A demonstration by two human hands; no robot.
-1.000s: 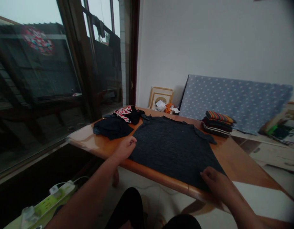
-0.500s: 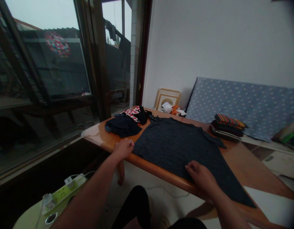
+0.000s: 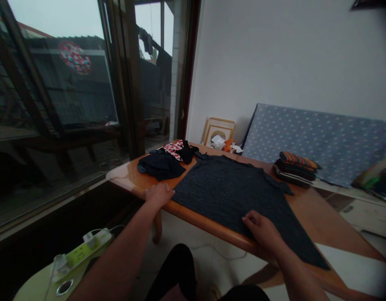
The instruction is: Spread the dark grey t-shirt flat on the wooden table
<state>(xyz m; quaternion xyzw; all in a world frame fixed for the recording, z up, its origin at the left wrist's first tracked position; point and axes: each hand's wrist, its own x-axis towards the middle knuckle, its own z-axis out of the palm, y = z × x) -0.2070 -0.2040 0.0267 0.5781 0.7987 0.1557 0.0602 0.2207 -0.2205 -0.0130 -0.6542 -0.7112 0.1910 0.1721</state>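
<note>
A dark grey T-shirt [image 3: 230, 190] lies spread flat on the wooden table [image 3: 308, 209], its hem along the near edge. My left hand [image 3: 158, 194] sits at the shirt's left hem corner by the table edge, fingers curled on the cloth. With its fingers bent, my right hand [image 3: 263, 232] rests on the middle of the hem, close to the table edge.
A heap of dark and red-patterned clothes [image 3: 167, 159] lies at the table's far left. A folded stack with a striped piece on top [image 3: 295, 167] sits at the far right. Behind are a dotted mattress [image 3: 318, 133] and picture frames [image 3: 218, 127]. A power strip [image 3: 81, 253] lies at lower left.
My right hand slid left along the hem from the shirt's right corner to its middle. My left hand stayed at the left corner, shifting slightly toward the table edge.
</note>
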